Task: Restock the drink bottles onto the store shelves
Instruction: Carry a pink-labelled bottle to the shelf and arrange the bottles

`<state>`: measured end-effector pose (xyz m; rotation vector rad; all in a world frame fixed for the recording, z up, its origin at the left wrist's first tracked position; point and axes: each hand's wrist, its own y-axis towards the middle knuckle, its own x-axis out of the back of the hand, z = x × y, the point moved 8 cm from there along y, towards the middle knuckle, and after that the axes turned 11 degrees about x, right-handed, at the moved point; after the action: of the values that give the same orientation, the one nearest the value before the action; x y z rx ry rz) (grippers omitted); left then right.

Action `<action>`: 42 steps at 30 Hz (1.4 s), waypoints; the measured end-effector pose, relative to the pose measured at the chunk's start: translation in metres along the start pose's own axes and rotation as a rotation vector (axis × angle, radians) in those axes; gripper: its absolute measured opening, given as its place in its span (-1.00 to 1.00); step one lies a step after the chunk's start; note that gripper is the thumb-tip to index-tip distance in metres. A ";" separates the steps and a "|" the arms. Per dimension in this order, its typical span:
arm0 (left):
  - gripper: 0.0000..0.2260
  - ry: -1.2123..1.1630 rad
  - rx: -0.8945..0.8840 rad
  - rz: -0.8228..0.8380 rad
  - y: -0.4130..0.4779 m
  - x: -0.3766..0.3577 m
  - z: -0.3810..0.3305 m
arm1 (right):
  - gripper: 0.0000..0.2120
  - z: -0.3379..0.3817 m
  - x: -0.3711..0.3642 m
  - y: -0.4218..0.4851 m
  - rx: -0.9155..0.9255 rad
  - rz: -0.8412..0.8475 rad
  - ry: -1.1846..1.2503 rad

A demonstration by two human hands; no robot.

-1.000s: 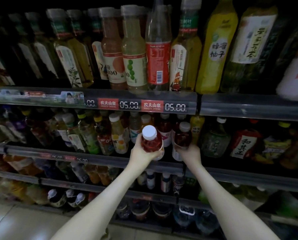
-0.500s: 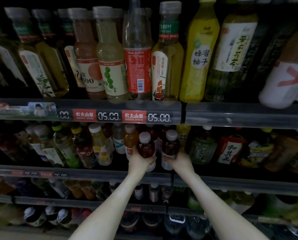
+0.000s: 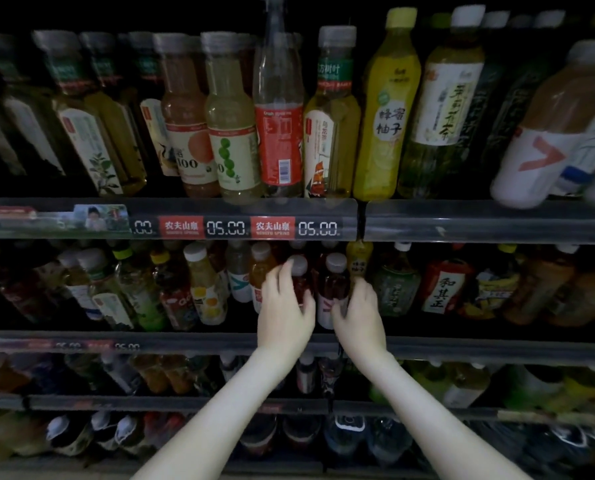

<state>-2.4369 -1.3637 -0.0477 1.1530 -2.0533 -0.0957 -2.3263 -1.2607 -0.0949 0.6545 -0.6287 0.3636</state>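
Observation:
Two dark red drink bottles with white caps stand side by side on the second shelf from the top. My left hand wraps its fingers round the left bottle, covering most of its body. Beside it, my right hand grips the lower part of the right bottle, whose white label shows between my thumb and fingers. Both bottles are upright, just behind the shelf's front rail.
The top shelf carries tall tea and juice bottles above price tags reading 05.00. Orange and yellow bottles crowd the left of my hands, green and red-labelled ones the right. Two lower shelves hold more bottles.
My left hand has carried its red bottle from in front of the shelf back into the row beside the right bottle. My view has moved closer and tilted up.

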 end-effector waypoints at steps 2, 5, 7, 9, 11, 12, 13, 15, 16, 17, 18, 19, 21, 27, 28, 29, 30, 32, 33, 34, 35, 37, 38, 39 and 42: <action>-0.58 -0.040 -0.233 -0.177 0.006 0.035 -0.041 | -0.54 0.038 0.039 0.006 0.141 -0.118 -0.006; -0.57 -0.046 -0.441 -0.330 0.025 0.067 -0.091 | -0.50 0.084 0.104 0.031 0.347 -0.377 -0.076; -0.53 0.022 -0.498 -0.407 0.042 0.079 -0.120 | -0.43 0.107 0.140 0.053 0.444 -0.503 -0.102; -0.50 0.118 -0.502 -0.457 0.063 0.085 -0.143 | -0.35 0.125 0.164 0.077 0.482 -0.547 -0.135; -0.48 0.210 -0.466 -0.476 0.086 0.089 -0.157 | -0.28 0.136 0.175 0.102 0.489 -0.542 -0.189; -0.46 0.250 -0.437 -0.477 0.097 0.090 -0.161 | -0.26 0.141 0.177 0.112 0.503 -0.538 -0.221; -0.44 0.281 -0.405 -0.475 0.106 0.091 -0.164 | -0.24 0.145 0.179 0.121 0.514 -0.530 -0.246; -0.42 0.315 -0.358 -0.466 0.121 0.091 -0.167 | -0.20 0.150 0.179 0.139 0.511 -0.503 -0.296; -0.42 0.324 -0.352 -0.453 0.125 0.088 -0.168 | -0.19 0.152 0.180 0.147 0.497 -0.486 -0.334; -0.42 0.333 -0.360 -0.436 0.128 0.085 -0.170 | -0.18 0.154 0.180 0.154 0.479 -0.472 -0.378; -0.43 0.350 -0.375 -0.420 0.129 0.081 -0.172 | -0.19 0.155 0.180 0.160 0.462 -0.455 -0.425; -0.43 0.373 -0.390 -0.403 0.129 0.076 -0.172 | -0.21 0.155 0.180 0.166 0.448 -0.425 -0.460; -0.39 0.421 -0.410 -0.364 0.129 0.067 -0.170 | -0.27 0.153 0.178 0.174 0.435 -0.364 -0.475; -0.14 0.500 -0.467 -0.246 0.121 0.056 -0.162 | -0.41 0.158 0.188 0.154 0.649 -0.457 -0.293; -0.13 0.510 -0.474 -0.245 0.121 0.057 -0.162 | -0.42 0.157 0.190 0.146 0.689 -0.469 -0.257; -0.14 0.516 -0.478 -0.249 0.122 0.058 -0.162 | -0.41 0.157 0.191 0.139 0.716 -0.472 -0.238; -0.16 0.514 -0.481 -0.258 0.123 0.059 -0.163 | -0.40 0.155 0.193 0.132 0.729 -0.471 -0.234; -0.20 0.510 -0.485 -0.291 0.124 0.060 -0.166 | -0.38 0.152 0.194 0.126 0.729 -0.452 -0.249; -0.21 0.511 -0.482 -0.309 0.124 0.059 -0.167 | -0.38 0.150 0.196 0.125 0.716 -0.444 -0.244; -0.21 0.511 -0.475 -0.323 0.125 0.057 -0.169 | -0.39 0.148 0.199 0.125 0.702 -0.439 -0.217; -0.21 0.509 -0.462 -0.335 0.125 0.055 -0.169 | -0.40 0.146 0.202 0.123 0.704 -0.445 -0.172; -0.20 0.490 -0.435 -0.351 0.127 0.051 -0.170 | -0.41 0.144 0.208 0.113 0.753 -0.493 -0.093; -0.20 0.478 -0.423 -0.361 0.126 0.049 -0.169 | -0.41 0.141 0.212 0.107 0.774 -0.522 -0.065; -0.21 0.466 -0.418 -0.371 0.125 0.049 -0.168 | -0.43 0.139 0.216 0.099 0.787 -0.553 -0.039; -0.28 0.417 -0.435 -0.393 0.116 0.047 -0.160 | -0.53 0.138 0.234 0.069 0.809 -0.689 -0.009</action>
<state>-2.4285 -1.2853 0.1395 1.1634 -1.3392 -0.4332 -2.2417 -1.2734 0.1724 1.5872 -0.2080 -0.0544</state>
